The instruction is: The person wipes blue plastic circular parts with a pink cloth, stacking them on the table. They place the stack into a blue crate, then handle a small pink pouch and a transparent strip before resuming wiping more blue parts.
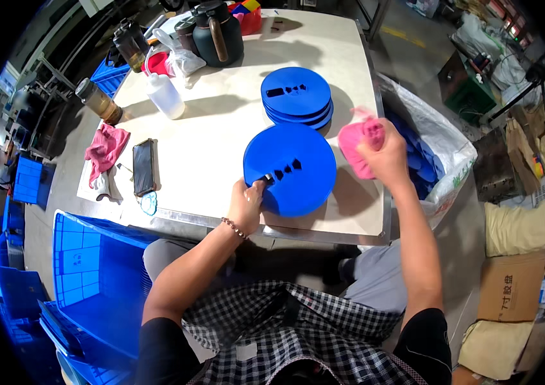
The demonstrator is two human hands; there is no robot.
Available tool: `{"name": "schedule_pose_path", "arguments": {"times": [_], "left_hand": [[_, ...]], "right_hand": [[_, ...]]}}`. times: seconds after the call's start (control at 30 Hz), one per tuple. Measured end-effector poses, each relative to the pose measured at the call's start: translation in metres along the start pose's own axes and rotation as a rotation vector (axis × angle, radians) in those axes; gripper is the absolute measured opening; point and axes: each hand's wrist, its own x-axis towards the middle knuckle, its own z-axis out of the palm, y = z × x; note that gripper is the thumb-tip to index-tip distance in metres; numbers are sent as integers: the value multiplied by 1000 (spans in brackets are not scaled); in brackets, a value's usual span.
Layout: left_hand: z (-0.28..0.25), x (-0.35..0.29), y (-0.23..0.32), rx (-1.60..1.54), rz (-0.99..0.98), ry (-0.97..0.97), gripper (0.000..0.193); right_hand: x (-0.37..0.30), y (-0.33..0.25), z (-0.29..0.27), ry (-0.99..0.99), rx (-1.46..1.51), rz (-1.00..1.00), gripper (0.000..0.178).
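Note:
My left hand point(246, 204) grips a round blue plastic disc point(298, 186) by its lower left edge, with fingers at one of the dark cutouts near its middle. The disc is tilted up above the table near its front edge. To the right of it, my right hand point(384, 154) is closed around a bunched pink cloth point(357, 144), held apart from the disc and slightly blurred. Just behind the disc, a stack of several similar blue discs point(311, 93) lies on the table, its top one showing the same kind of cutouts.
On the white table point(221, 147) are a phone point(144, 168), a second pink cloth point(107, 151), a plastic bottle point(165, 96) and a dark jug point(218, 35). A white sack point(452, 154) with blue pieces stands to the right. A blue crate point(86, 276) is at lower left.

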Motion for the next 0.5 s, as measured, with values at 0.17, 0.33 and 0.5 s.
{"name": "schedule_pose_path", "arguments": {"times": [0.17,0.33,0.5], "left_hand": [[-8,11,-9,-15,75,3,25],[-15,18,-22,51,132,68,31],[-3,19,-20,-156,173,12,30]], "right_hand": [[3,-33,-20,-477,607,365,12],[-25,-76,3,-532,284,134,64],[-46,-135,-4,-1016,882,-165,41]]}}
